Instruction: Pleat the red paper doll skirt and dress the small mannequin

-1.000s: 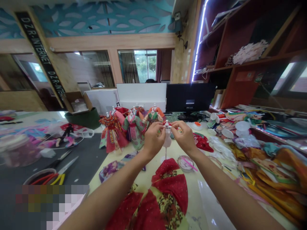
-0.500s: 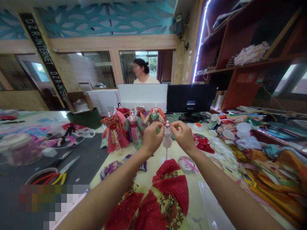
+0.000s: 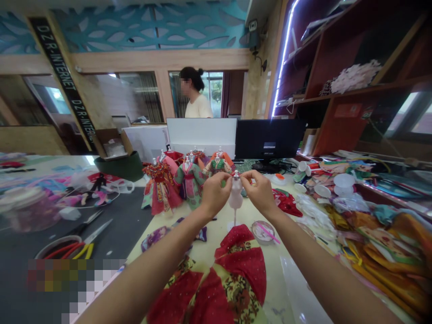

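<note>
A small white mannequin (image 3: 235, 198) stands upright on a thin stem and base in the middle of the table. My left hand (image 3: 218, 189) is at the left of its neck, thumb and fingertips pinched together. On the other side my right hand (image 3: 257, 188) pinches likewise. Something small and dark shows at the neck between them; what the fingertips hold is too small to make out. Nearer me lies a red doll skirt (image 3: 236, 270) with gold patterned panels. A small round dish (image 3: 262, 233) with white stuff and a pink stick sits right of the mannequin's base.
Several dressed doll mannequins (image 3: 191, 177) stand behind my left hand. Scissors (image 3: 96, 231) lie at the left on a dark mat (image 3: 131, 225). Fabric scraps (image 3: 381, 234) are heaped at the right. Monitors (image 3: 270, 141) stand at the back, a person (image 3: 195, 96) behind them.
The person in the background has moved left and stands a little higher. Both my hands stay pinched at the mannequin's neck, with hardly any movement.
</note>
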`<state>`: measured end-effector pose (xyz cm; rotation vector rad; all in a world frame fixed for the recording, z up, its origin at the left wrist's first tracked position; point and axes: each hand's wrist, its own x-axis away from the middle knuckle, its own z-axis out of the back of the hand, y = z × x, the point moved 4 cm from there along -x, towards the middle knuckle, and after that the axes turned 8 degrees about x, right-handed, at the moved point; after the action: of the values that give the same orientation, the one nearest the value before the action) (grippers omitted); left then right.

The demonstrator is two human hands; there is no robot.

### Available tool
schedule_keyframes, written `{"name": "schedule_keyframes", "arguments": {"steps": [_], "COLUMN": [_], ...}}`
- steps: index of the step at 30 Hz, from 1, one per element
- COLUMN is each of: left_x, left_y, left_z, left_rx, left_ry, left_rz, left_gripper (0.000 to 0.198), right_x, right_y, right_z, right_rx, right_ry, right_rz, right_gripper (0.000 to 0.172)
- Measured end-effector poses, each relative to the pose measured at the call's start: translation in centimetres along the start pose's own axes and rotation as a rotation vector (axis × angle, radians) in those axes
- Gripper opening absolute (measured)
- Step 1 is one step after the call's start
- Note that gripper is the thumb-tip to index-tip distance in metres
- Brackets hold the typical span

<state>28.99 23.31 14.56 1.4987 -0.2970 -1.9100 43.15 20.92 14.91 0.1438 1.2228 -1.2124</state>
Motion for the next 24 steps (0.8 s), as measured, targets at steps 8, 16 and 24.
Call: {"name": "schedule_keyframes", "arguments": {"steps": [8, 16, 24], "left_x": [-0.4, -0.9, -1.4], "left_y": [0.1, 0.2, 0.2], "left_z": [-0.1, -0.2, -0.2], "left_rx": [-0.032, -0.061, -0.042], "left_ry": [-0.022, -0.051, -0.090], "left_rz": [-0.008, 0.000, 0.034], "left_gripper": [0.013, 0.011, 0.012], "right_x": [-0.3, -0.5, -0.9], "right_y": [0.0, 0.1, 0.0], "right_z": [0.0, -0.1, -0.3], "right_rx": [0.013, 0.020, 0.014], "right_ry": [0.005, -0.007, -0.042], "right_rz": [-0.001, -0.009, -0.035], "right_gripper": [0.011, 0.011, 0.010]}}
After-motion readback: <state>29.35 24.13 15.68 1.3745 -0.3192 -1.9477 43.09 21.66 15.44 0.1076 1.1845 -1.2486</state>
